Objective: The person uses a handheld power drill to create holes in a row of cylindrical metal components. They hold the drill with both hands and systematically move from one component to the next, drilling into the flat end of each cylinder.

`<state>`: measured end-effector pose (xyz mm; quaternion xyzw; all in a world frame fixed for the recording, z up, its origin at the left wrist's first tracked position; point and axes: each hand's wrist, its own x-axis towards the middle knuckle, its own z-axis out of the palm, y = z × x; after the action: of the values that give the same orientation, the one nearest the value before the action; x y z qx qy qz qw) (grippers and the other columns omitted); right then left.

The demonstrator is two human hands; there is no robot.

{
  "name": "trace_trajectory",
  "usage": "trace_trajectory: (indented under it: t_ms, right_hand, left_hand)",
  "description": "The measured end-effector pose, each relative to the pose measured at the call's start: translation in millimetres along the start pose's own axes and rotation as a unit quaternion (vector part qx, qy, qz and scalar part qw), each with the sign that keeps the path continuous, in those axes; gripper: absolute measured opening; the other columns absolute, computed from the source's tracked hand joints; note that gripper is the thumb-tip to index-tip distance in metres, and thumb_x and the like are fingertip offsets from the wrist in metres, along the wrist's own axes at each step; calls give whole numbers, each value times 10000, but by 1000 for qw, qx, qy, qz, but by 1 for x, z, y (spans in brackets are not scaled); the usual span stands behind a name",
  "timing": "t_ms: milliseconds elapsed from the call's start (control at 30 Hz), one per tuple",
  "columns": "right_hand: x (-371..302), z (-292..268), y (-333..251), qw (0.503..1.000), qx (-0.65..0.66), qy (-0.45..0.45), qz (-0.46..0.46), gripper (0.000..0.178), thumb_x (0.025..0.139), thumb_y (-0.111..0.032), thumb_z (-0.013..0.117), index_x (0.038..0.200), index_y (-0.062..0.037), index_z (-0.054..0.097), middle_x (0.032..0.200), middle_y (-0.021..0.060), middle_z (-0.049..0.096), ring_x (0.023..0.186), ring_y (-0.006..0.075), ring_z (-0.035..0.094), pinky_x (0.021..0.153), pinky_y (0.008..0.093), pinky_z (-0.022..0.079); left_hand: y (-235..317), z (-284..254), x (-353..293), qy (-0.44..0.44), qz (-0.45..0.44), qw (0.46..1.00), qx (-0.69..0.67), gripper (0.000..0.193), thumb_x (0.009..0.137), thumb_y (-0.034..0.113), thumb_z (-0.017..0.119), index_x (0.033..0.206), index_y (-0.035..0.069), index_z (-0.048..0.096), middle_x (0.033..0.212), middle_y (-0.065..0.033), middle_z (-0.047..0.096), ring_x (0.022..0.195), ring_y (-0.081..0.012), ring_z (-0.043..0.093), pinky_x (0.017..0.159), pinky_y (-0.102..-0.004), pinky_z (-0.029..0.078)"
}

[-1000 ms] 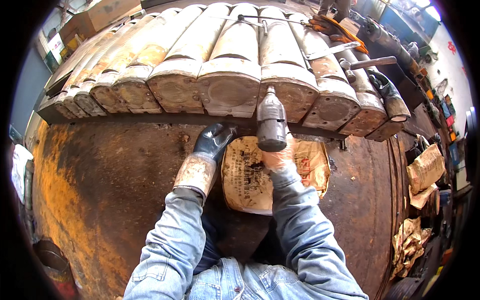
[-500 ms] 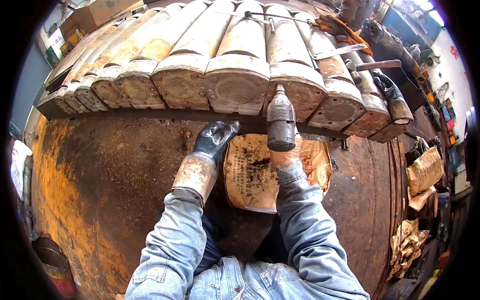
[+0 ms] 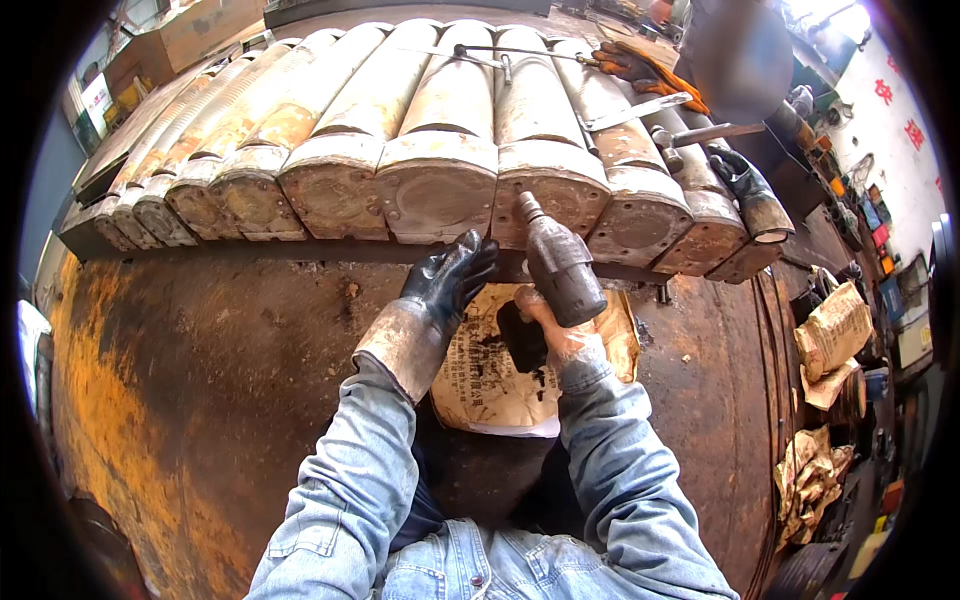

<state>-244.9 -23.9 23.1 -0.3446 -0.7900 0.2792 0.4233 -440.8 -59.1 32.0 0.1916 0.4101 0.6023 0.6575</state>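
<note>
My right hand (image 3: 556,325) is wrapped round the handle of a dirty grey cordless impact wrench (image 3: 566,272). Its nose points away from me, tilted left, in front of a rusty bolted end plate (image 3: 540,205); its black battery (image 3: 520,338) shows below on the left. My left hand (image 3: 450,275), in a black rubber-coated glove with a stained cuff, hovers left of the tool with fingers stretched out and nothing in it. Both hands are just before a row of pale metal cylinders (image 3: 440,100) with rounded end caps. A printed paper sack (image 3: 480,390) lies beneath them.
On the cylinders lie a hammer (image 3: 712,133), a black glove (image 3: 750,190), orange-and-black gloves (image 3: 650,72), a flat metal bar (image 3: 640,110) and a long thin rod (image 3: 520,50). Crumpled paper (image 3: 812,485) and another sack (image 3: 833,325) lie at right. A blurred person (image 3: 740,60) is behind.
The impact wrench has drawn back from the end plate and swung so its battery shows. My left hand has gone from curled to stretched fingers. The view has shifted a little.
</note>
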Motion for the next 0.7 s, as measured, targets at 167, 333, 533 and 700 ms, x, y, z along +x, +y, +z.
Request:
trace_trajectory:
  t_ms: [167,333,533,700]
  right_hand:
    - [-38,-12,2,995,49,-48,76,248,867,-87,697,1090,0,632,865,59,651,797,168,620,749,315,497]
    - [-80,-34,-40,933,238,-100,252,164,849,-100,698,979,-10,659,854,53,659,804,171,625,758,311,502]
    - [-99,-66,-53,926,235,-98,278,132,859,-66,683,969,-2,649,831,42,640,777,149,591,713,309,484]
    - [-112,-83,-61,932,218,-57,282,129,858,-28,671,982,2,648,833,47,650,768,152,603,692,305,492]
  left_hand:
    - [-7,18,6,-84,-14,995,-47,671,960,506,586,1338,-43,513,1362,-185,559,1253,-288,545,1095,-398,430]
    - [-19,39,7,-231,-53,961,-145,611,986,454,553,1308,-66,546,1351,-199,581,1275,-311,546,1108,-463,435]
    - [-33,74,-9,-300,-99,933,-174,588,986,448,550,1283,-59,580,1315,-196,612,1244,-327,571,1080,-487,457]
    - [-53,82,-5,-300,54,949,-81,576,970,421,594,1267,-73,583,1330,-184,600,1277,-315,544,1135,-457,407]
